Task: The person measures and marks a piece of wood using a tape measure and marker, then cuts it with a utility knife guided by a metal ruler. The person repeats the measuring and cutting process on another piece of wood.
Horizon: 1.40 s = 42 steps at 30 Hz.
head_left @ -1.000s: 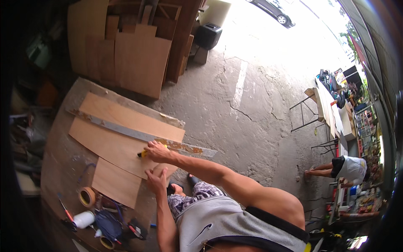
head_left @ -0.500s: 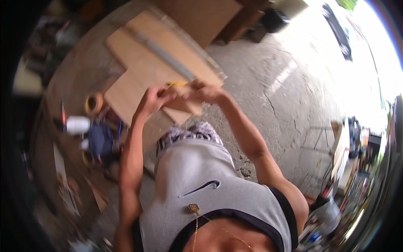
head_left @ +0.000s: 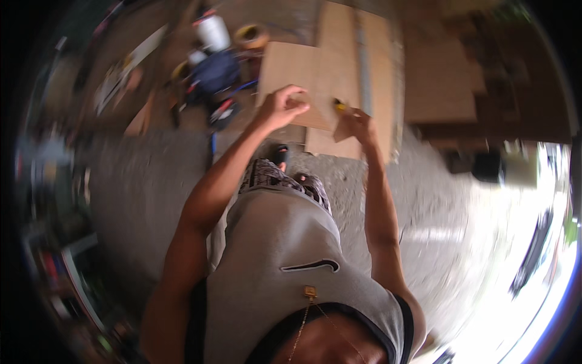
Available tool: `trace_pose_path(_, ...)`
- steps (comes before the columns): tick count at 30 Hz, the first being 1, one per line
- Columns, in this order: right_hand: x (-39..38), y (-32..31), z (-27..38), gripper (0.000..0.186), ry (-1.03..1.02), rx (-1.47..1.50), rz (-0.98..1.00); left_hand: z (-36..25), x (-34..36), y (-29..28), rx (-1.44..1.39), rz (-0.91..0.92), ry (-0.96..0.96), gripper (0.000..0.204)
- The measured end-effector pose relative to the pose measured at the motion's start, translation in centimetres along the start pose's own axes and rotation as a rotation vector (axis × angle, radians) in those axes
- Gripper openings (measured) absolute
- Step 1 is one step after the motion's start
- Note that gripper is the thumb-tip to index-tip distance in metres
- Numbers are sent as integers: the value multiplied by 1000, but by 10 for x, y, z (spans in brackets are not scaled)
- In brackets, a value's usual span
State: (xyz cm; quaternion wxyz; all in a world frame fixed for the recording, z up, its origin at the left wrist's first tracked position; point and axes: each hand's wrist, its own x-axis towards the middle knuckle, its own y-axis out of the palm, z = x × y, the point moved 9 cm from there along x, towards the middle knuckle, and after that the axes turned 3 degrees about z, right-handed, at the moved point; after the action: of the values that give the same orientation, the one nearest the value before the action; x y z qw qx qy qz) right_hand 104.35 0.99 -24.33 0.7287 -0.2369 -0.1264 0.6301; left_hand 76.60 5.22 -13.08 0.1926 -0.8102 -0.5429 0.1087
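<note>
Right grip (head_left: 362, 125) — closed round yellow tool (head_left: 341, 106), wood scrap (head_left: 345, 128) | left grip (head_left: 281, 109) — curled, hold unclear

1. The left hand (head_left: 282, 108) is blurry, so I can't tell if its fingertips touch the wood (head_left: 290, 67) below.
2. The right hand (head_left: 361, 125) hides part of the scrap (head_left: 344, 130). The cutter (head_left: 340, 106) is too small and fuzzy to tell if its blade is out.
3. The ruler (head_left: 364, 60) is smeared, and its near end is hard to make out.
4. The blue lump (head_left: 215, 73) is too blurry to name.
5. The shirt (head_left: 285, 230) covers the top of the pants (head_left: 273, 174).
6. The bottom edge cuts off the neck (head_left: 333, 347).
7. The car (head_left: 533, 252) is just a dark smudge.
</note>
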Motion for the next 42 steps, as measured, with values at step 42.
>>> trace_pose_path(42, 17, 627, 400, 65, -754, -363, 536, 289, -314, -527, 404, -594, -142, 55)
